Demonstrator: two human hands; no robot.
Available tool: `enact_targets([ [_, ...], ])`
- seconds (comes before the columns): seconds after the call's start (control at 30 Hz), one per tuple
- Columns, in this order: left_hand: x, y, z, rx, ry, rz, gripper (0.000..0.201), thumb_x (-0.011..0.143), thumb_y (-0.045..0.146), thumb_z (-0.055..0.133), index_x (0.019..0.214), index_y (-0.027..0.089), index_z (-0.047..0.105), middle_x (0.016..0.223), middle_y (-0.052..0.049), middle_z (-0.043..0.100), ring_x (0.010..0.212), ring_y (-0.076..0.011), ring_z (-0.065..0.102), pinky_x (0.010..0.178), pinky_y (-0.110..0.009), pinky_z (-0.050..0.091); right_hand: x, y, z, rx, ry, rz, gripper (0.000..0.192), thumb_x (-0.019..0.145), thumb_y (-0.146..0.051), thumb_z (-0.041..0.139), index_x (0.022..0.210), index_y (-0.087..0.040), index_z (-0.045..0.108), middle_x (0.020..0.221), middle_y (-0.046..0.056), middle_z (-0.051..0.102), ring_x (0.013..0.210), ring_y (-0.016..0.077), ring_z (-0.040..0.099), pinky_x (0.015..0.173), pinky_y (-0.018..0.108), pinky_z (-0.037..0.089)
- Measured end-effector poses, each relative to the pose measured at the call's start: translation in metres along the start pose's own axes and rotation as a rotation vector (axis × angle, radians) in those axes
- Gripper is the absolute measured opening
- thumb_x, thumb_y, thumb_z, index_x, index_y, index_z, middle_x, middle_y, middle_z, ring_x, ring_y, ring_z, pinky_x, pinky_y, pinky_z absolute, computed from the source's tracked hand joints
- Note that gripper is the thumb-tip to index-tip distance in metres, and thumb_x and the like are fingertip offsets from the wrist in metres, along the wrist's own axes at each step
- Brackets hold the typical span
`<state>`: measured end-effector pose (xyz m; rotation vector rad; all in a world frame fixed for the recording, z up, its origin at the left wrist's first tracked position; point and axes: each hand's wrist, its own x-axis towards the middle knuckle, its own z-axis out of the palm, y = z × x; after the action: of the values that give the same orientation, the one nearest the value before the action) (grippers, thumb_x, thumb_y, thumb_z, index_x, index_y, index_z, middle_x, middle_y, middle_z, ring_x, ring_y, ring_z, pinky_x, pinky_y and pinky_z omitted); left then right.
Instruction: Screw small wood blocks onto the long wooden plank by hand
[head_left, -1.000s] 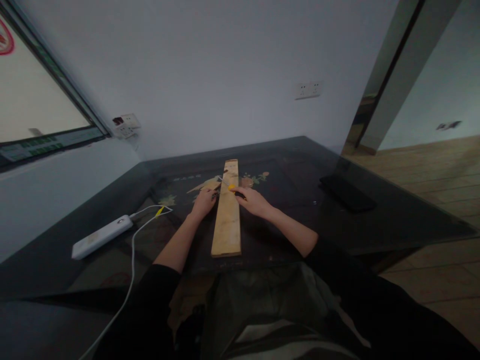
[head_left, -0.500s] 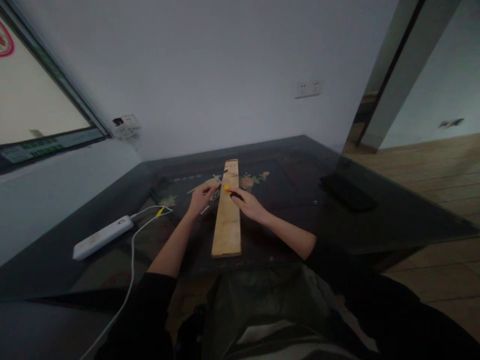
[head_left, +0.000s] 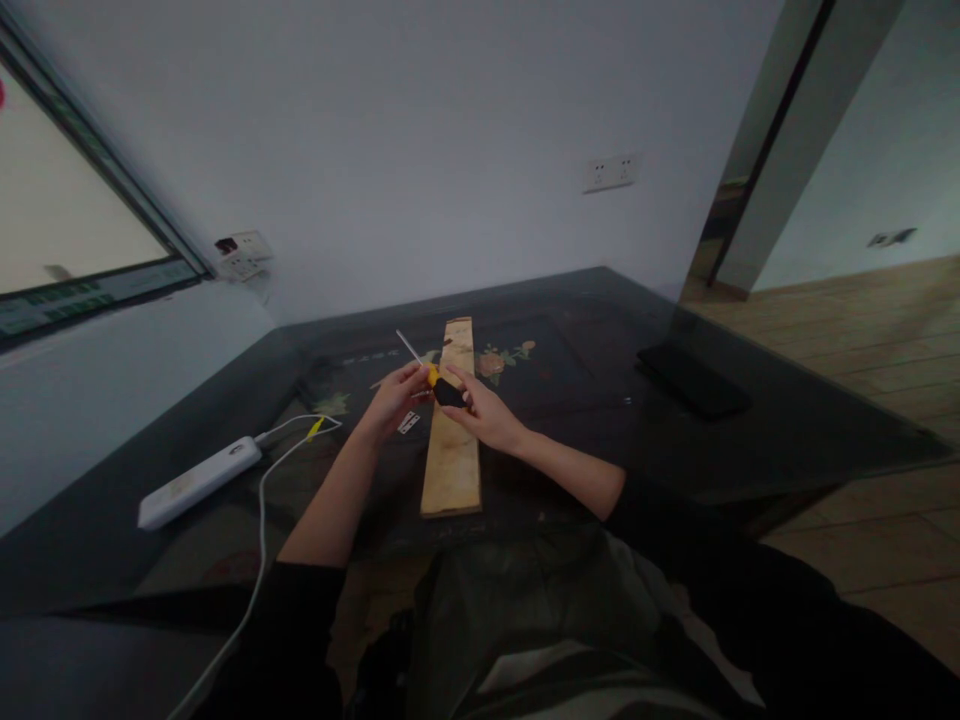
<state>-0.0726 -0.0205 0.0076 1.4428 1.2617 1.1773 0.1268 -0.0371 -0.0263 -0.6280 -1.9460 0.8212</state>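
A screwdriver with a yellow-and-black handle (head_left: 448, 393) is held over a long wooden board (head_left: 452, 465), its thin shaft angled up and to the left. My right hand (head_left: 484, 410) is closed around the black part of the handle. My left hand (head_left: 394, 397) is closed at the yellow front part of the handle, fingertips pressed together there; whether they pinch anything else is hidden. Small pale metal pieces with dark holes (head_left: 409, 422) lie on the table just left of the board, below my left hand.
The board lies lengthwise on a dark glossy table (head_left: 555, 460) with a flower pattern. A white power strip (head_left: 201, 482) and its cable (head_left: 262, 520) are at the left. A black flat object (head_left: 694, 380) lies at the right. A wall with sockets (head_left: 610, 173) stands behind.
The screwdriver has been lifted and tilted, its shaft now pointing farther up-left. My left hand has moved from the board's left edge to the handle's yellow part. The metal pieces show more.
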Motion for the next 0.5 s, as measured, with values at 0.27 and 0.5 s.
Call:
enact_targets([
  [0.27, 0.012, -0.023, -0.068, 0.881, 0.263, -0.191, 0.036, 0.085, 0.041, 0.054, 0.090, 0.011, 0.074, 0.090, -0.011, 0.075, 0.088, -0.0240, 0.069, 0.072, -0.027, 0.049, 0.002, 0.004, -0.005, -0.044, -0.025, 0.041, 0.048, 0.096, -0.040, 0.055, 0.136, -0.015, 0.049, 0.098, 0.005, 0.057, 0.066, 0.0123, 0.052, 0.074, 0.031, 0.048],
  [0.5, 0.016, -0.039, -0.077, 1.203, 0.180, -0.282, 0.025, 0.079, 0.038, 0.063, 0.078, 0.016, 0.074, 0.084, -0.012, 0.076, 0.084, -0.0268, 0.071, 0.068, -0.027, 0.050, 0.002, 0.002, -0.004, -0.099, -0.071, 0.039, 0.040, 0.095, -0.036, 0.056, 0.130, -0.015, 0.054, 0.097, 0.004, 0.058, 0.067, 0.0124, 0.052, 0.074, 0.030, 0.046],
])
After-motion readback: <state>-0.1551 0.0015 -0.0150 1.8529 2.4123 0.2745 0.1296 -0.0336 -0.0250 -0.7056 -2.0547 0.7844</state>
